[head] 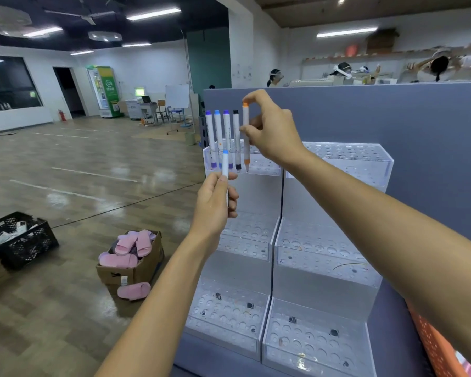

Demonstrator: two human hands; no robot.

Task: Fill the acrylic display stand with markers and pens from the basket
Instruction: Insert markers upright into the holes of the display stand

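A clear acrylic display stand [324, 257] with stepped tiers of holes stands against a grey partition. Several white markers with purple, blue and black caps [227, 131] stand upright in the top left tier. My right hand [272, 131] pinches an orange-capped marker [245, 123] upright, its lower end in a hole beside the black-capped one. In front of the stand, my left hand [215, 205] grips a white marker with a blue cap [225, 163], held upright below the top tier. An orange perforated basket [433, 346] shows at the lower right edge, partly hidden by my right arm.
A cardboard box of pink slippers [131, 254] and a black crate [19, 240] sit on the wooden floor to the left. The grey partition [392, 115] rises behind the stand. People sit beyond it. The lower tiers hold no markers.
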